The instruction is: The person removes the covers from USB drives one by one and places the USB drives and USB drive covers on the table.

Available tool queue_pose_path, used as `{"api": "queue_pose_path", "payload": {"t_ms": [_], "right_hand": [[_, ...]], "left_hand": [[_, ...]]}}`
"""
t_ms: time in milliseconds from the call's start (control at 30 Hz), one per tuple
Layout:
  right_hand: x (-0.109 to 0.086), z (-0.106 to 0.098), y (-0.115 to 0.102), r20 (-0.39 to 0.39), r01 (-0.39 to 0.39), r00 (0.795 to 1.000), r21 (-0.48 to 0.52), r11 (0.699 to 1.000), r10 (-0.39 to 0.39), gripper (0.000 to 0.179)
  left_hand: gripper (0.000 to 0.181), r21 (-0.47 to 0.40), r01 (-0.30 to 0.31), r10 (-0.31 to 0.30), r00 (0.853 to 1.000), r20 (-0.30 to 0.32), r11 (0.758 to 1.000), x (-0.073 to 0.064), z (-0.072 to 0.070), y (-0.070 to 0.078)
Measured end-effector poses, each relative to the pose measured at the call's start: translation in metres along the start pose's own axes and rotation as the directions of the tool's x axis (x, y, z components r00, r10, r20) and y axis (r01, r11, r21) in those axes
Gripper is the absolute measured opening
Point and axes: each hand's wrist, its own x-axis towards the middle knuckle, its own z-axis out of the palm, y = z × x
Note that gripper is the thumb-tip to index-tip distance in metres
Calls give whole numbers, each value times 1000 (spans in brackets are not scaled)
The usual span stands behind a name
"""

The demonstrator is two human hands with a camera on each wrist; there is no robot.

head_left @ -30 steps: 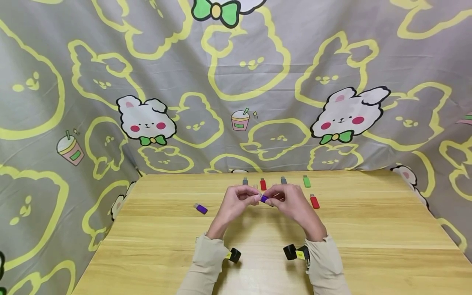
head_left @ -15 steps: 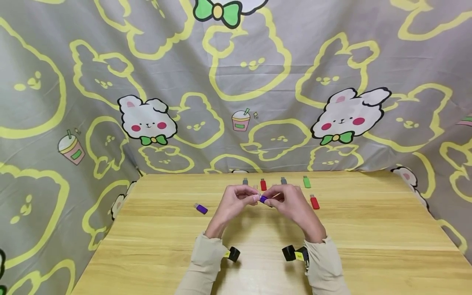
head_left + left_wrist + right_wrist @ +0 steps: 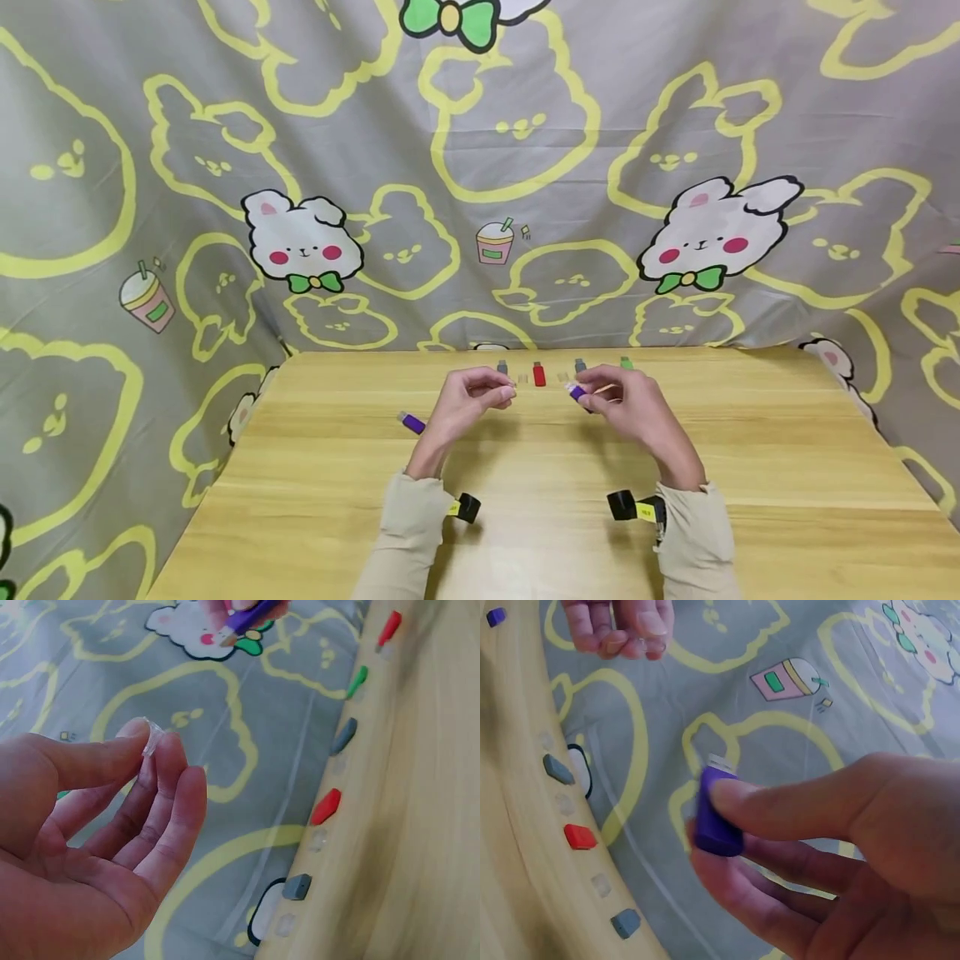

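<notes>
My right hand (image 3: 633, 404) pinches a purple USB stick (image 3: 714, 834) between thumb and fingers, its silver metal plug bare and pointing up in the right wrist view. Between the thumb and fingertips of my left hand (image 3: 112, 802) is a small clear plastic cap (image 3: 152, 739). Both hands are raised above the table, a gap between them. Further left on the table lies a second purple USB stick (image 3: 412, 422), partly behind my left wrist in the head view.
Along the table's (image 3: 525, 517) back edge lie a grey stick (image 3: 502, 367), a red stick (image 3: 538, 374), another grey stick (image 3: 581, 366) and a green stick (image 3: 627, 363). Clear caps (image 3: 601, 885) lie near them. Another red stick (image 3: 390, 628) shows in the left wrist view. A patterned curtain (image 3: 420, 150) hangs behind.
My hands were together at the purple USB stick and have moved apart. The clear cap has come off the stick with my left hand; the stick has gone right with my right hand.
</notes>
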Motion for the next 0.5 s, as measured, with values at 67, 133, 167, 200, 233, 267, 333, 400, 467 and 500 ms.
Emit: {"api": "queue_pose_path", "payload": {"t_ms": [67,133,167,200,233,267,333,400,467,500], "right_hand": [[1,-1,5,-49,-29,998,10,1000,30,20],[2,-1,12,-100,-71,992,16,997,72,20],[2,0,15,-126,-98,987,19,995,100,20],[3,1,19,-150,-123,981,19,992,125,20],[3,2,21,-169,-152,974,22,988,153,20],[3,3,24,-188,-177,966,20,984,177,20],[4,7,28,-220,-214,953,0,977,208,19],[6,12,32,-238,-237,945,-27,971,224,18],[7,17,35,-254,-246,941,-58,968,224,17],[8,20,36,-258,-249,940,-72,966,224,16]], "left_hand": [[14,6,0,0,1000,6,1000,2,3,-1],[13,11,-1,1,1000,4,1000,3,4,-3],[13,15,-1,1,1000,3,1000,4,4,-3],[13,16,-3,3,1000,3,1000,4,4,-4],[13,19,-5,5,1000,4,1000,4,5,-5],[13,21,-5,5,1000,6,1000,4,5,-5],[12,25,-2,1,1000,10,1000,3,5,-7],[11,28,6,-6,1000,17,1000,3,6,-7],[11,33,8,-9,1000,26,999,2,6,-8],[11,35,8,-9,999,32,999,2,7,-9]]}}
